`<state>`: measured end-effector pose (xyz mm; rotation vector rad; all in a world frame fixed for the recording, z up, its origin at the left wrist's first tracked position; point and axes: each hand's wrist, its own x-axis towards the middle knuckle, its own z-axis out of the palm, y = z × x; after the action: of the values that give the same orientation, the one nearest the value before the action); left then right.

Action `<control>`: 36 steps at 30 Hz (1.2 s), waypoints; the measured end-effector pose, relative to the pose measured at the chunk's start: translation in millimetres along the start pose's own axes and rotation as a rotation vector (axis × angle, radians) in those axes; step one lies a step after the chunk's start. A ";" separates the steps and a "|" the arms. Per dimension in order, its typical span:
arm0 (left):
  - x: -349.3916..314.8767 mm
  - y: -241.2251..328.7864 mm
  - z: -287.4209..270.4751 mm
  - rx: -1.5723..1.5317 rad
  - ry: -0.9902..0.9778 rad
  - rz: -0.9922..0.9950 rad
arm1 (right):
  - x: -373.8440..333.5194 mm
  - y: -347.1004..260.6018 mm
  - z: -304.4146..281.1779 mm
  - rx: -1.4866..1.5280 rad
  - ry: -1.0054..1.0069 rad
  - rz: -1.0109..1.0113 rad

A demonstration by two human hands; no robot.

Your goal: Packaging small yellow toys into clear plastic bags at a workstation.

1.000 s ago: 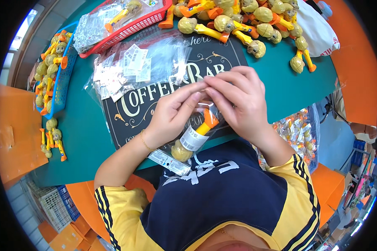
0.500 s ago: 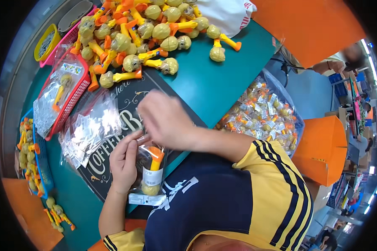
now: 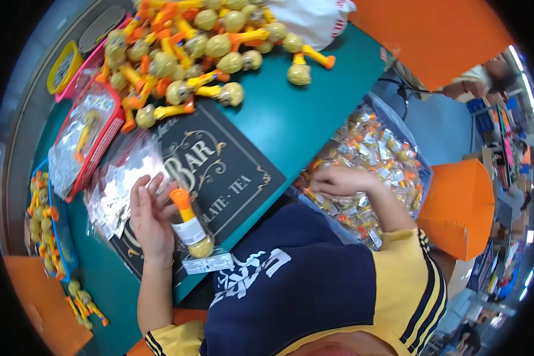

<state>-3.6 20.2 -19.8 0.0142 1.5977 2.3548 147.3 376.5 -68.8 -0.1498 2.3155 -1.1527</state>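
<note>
A toy with a round tan head and a yellow-and-orange stick [image 3: 185,213], with a white label around it, is in a clear bag at the table's near edge. It tilts, orange end up. My left hand [image 3: 153,222] holds the bag loosely at its side, thumb and fingers slightly curled around it; the exact grip is partly hidden. A white-and-blue card strip [image 3: 207,262] lies at the bag's lower end. My right hand [image 3: 341,181] is over a large lined container [image 3: 420,204] full of bagged toys, fingers bent together; whatever they hold is hidden.
A heap of unbagged toys [image 3: 219,44] covers the far left of the green table [image 3: 273,121]. A dark printed board [image 3: 237,160] lies in front of me. Flat clear bags [image 3: 121,190], a red basket [image 3: 110,130] and a blue basket of toys [image 3: 65,249] stand at left.
My right hand has left the bag and moved right to the container. The left hand and bagged toy have shifted left and slightly up, and the toy now tilts.
</note>
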 end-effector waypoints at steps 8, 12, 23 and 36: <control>-7.0 7.4 14.7 0.069 -0.033 0.041 | 135.0 116.2 89.8 -0.356 0.505 -0.088; -18.7 13.4 20.2 0.072 0.028 0.081 | 138.7 111.9 93.0 -0.365 0.550 -0.247; -50.9 7.8 23.7 -0.075 0.230 0.277 | 64.5 26.3 59.2 -0.473 -0.056 0.152; -47.3 -5.7 60.7 -0.003 0.128 0.231 | 82.3 -138.3 3.8 0.855 0.281 -0.407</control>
<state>53.5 65.5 5.6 0.0508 1.7351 2.5787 60.7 260.0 0.8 -0.1438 1.8352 -2.3888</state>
